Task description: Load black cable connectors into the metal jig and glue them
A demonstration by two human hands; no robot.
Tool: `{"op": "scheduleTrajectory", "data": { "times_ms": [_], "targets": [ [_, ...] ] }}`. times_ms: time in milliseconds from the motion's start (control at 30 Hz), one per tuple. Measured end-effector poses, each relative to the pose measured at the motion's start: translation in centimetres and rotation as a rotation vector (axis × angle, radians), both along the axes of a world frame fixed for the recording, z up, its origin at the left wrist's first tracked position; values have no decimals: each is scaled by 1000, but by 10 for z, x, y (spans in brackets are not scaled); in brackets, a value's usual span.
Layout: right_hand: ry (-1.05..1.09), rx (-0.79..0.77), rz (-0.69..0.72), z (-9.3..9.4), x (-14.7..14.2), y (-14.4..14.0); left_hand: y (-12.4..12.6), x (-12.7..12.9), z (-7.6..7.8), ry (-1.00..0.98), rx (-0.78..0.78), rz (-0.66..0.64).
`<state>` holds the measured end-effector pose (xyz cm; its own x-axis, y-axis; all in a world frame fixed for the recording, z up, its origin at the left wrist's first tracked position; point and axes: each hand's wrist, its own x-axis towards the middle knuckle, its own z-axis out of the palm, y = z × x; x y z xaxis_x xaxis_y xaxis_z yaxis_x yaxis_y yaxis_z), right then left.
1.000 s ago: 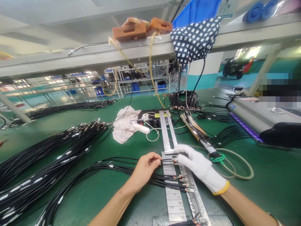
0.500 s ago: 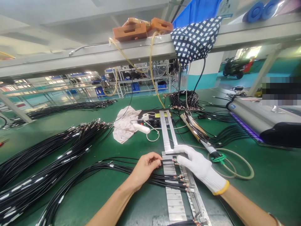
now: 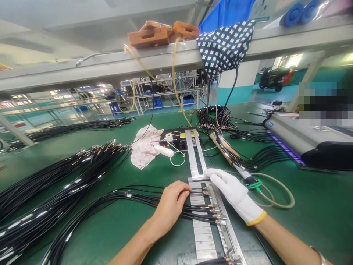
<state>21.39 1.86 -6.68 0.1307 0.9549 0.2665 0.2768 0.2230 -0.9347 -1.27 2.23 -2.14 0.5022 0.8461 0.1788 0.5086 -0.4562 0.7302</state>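
Bare left hand (image 3: 170,201) pinches thin black cables (image 3: 129,195) lying across the metal rail (image 3: 205,221), just left of it. Gloved right hand (image 3: 234,193), fingers loosely extended and holding nothing, rests on the rail's right edge. Open green mat (image 3: 317,206) right of the rail; cable bundles (image 3: 55,184) crowd the left.

Metal, rubbery cable, knit cloth and matt green bench

The metal jig rail (image 3: 196,162) is brushed, pale and smooth. Lying across it, the black cables (image 3: 132,197) look glossy plastic-sheathed with shiny metal tips. On the rail's far side, the right hand (image 3: 234,193) wears a white knit cloth glove; the left hand (image 3: 171,202) is bare. The green bench mat (image 3: 116,235) under the rail looks matt. Left of the rail's top lies a crumpled pale cloth rag (image 3: 143,147).
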Motion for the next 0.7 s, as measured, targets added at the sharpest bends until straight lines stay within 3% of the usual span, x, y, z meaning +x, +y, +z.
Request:
{"op": "scheduleTrajectory", "data": {
  "times_ms": [433, 700],
  "targets": [
    [-51, 7, 4, -3, 0, -2, -7, 3, -3, 281, 206, -78],
    [-83, -8, 15, -2, 1, -3, -7, 4, -4, 344, 265, -72]
  ]
}}
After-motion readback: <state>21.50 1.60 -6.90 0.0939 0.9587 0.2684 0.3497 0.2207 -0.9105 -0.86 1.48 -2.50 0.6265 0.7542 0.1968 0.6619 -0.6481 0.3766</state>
